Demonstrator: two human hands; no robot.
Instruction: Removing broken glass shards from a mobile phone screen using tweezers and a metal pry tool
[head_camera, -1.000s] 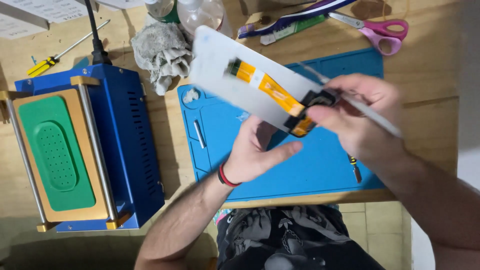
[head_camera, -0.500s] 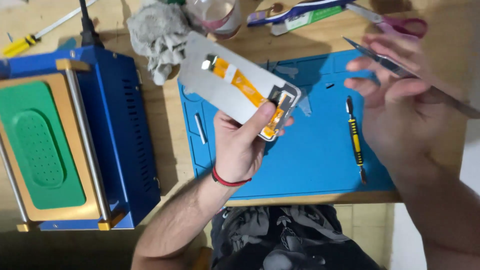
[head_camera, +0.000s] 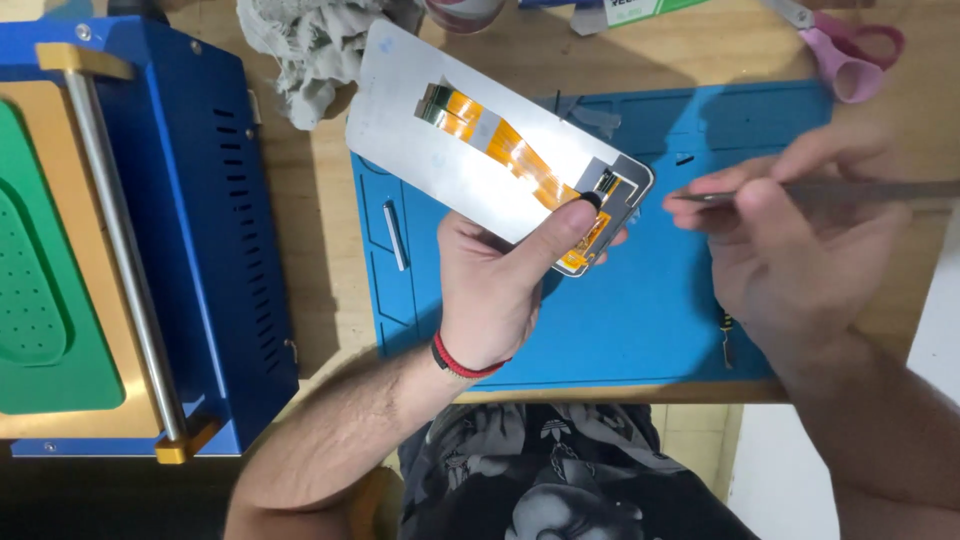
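My left hand (head_camera: 505, 280) grips a silvery phone screen panel (head_camera: 440, 150) by its lower end, back side up, tilted over the blue work mat (head_camera: 640, 320). An orange flex cable (head_camera: 505, 148) runs along the panel, and my left thumb presses on its lower end near the connector. My right hand (head_camera: 800, 250) holds thin metal tweezers (head_camera: 850, 192) level, their tip just right of the panel's lower corner. A red band circles my left wrist.
A blue machine (head_camera: 200, 220) with a green pad (head_camera: 40, 270) and a steel bar fills the left. A grey rag (head_camera: 310, 45) lies behind the panel, pink-handled scissors (head_camera: 850, 55) at the far right. A small screwdriver (head_camera: 727, 335) and a metal strip (head_camera: 396, 235) lie on the mat.
My right hand has come down and left, bringing the tweezers' tip close to the panel's lower corner. The left hand keeps its hold on the panel, thumb now on the cable end.
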